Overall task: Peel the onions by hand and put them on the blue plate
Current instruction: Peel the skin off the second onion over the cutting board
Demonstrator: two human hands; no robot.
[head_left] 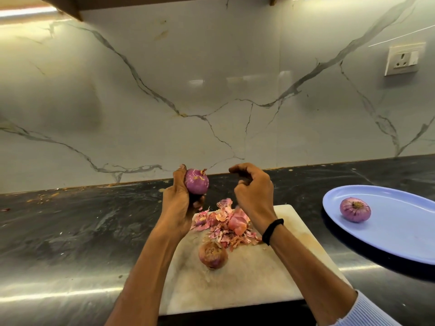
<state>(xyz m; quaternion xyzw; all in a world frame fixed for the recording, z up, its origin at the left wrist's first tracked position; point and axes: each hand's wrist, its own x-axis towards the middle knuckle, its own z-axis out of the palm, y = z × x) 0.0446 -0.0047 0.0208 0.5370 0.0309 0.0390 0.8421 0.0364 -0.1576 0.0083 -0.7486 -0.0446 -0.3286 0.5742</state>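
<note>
your right hand [254,191] is the hardest thing to read. its fingers are curled in toward the palm with the thumb arched over them, and the back of the hand faces the camera. you cannot tell whether they pinch a scrap of skin or close on nothing. a pale blur just under the fingers is too smeared to name.

your left hand [180,198] hides the left side of the held onion [196,184], and its lower fingertips are lost in shadow beneath the bulb. in the pile of peels [221,228] on the cutting board [247,283], a rounded pink lump [237,222] is half buried. it may be a whole onion or a big piece of skin. the blue plate [400,234] runs off the right edge of the view, and your right sleeve [369,309] is cut by the bottom edge.

your left hand grips the held onion above the board's far left corner. one fingertip reaches over its top left, the palm cups its left side, and the other fingers curl under it. its purple face is glossy and bare, with a wisp of dry skin at the top right. your right hand is apart from it, with a clear gap between.

a peeled onion [355,209] lies on the plate near its left end, well apart from both hands. an unpeeled onion [213,254] sits on the board just in front of the peels, between your forearms, with neither hand touching it.
</note>
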